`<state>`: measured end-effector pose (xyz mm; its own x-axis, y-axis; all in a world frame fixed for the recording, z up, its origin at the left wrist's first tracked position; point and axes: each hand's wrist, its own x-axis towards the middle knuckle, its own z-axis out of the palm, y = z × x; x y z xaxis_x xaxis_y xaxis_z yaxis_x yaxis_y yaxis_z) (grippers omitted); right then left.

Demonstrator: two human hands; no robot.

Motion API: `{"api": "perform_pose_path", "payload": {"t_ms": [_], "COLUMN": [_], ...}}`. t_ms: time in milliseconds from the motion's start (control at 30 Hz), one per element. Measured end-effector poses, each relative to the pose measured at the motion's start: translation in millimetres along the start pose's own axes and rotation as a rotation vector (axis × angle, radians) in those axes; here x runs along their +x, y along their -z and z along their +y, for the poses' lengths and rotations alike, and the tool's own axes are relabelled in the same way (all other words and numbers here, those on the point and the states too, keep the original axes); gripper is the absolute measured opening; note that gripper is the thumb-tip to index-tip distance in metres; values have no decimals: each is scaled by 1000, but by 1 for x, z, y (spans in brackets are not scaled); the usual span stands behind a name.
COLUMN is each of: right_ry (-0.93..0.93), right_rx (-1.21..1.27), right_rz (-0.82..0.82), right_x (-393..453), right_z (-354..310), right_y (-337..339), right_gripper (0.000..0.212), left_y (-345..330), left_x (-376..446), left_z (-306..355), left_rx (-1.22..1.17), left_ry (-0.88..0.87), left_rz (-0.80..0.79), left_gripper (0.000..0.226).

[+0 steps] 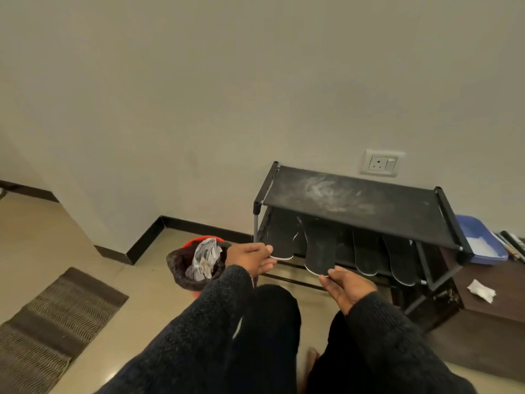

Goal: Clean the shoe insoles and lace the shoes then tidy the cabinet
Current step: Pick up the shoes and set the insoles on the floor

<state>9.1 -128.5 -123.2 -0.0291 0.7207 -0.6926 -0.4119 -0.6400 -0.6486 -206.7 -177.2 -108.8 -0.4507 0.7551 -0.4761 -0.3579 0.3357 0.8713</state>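
Two hands (250, 258) (348, 285), four insoles (319, 248), one rack (355, 200)

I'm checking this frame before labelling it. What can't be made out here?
- Shoes: none show in the head view.
- Back ends of the four insoles: hidden under the rack's top shelf.
- Bin contents: only crumpled paper on top shows.
- Blue tray: partly hidden behind the rack's post.
- Left hand fingertips: hidden behind the insole's edge.

No text or labels can be read.
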Motion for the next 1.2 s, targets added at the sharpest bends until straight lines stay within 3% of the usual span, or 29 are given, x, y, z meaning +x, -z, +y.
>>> {"api": "perform_pose_path", "payload": {"t_ms": [167, 300, 433, 567, 733, 833, 933, 1067, 1200], "right_ry": [1, -14, -11, 12, -23, 127, 159, 203, 22], "right_rx": [-47, -60, -77, -198, -210, -999, -1285, -1300, -792], "right_rz": [141, 176, 275, 271, 124, 241, 214, 175, 9], "right_x": [55, 99, 131, 154, 207, 198, 190, 193, 210], "right_z": [-8, -12, -13, -11, 2, 0, 3, 8, 14], "right_y": [-28, -41, -50, -50, -37, -43, -51, -49, -31], "right_gripper": [26, 29, 23, 27, 44, 44, 39, 34, 38], "left_y": [-18, -37, -40, -41, -42, -38, -36, -36, -40], "left_x": [70, 113, 150, 177, 199, 203, 203, 204, 185], "left_z": [-25, -48, -62, -69, -83, -91, -93, -91, -79], "left_rx": [-14, 24, 68, 106, 202, 229, 235, 207, 438], "left_ry": [32, -3, -23, -16, 6, 16, 21, 60, 33], "left_rz": [-3, 88, 54, 72, 96, 123, 148, 167, 176], "left_gripper": [34, 33, 36, 32, 32, 31, 33, 29, 34]}}
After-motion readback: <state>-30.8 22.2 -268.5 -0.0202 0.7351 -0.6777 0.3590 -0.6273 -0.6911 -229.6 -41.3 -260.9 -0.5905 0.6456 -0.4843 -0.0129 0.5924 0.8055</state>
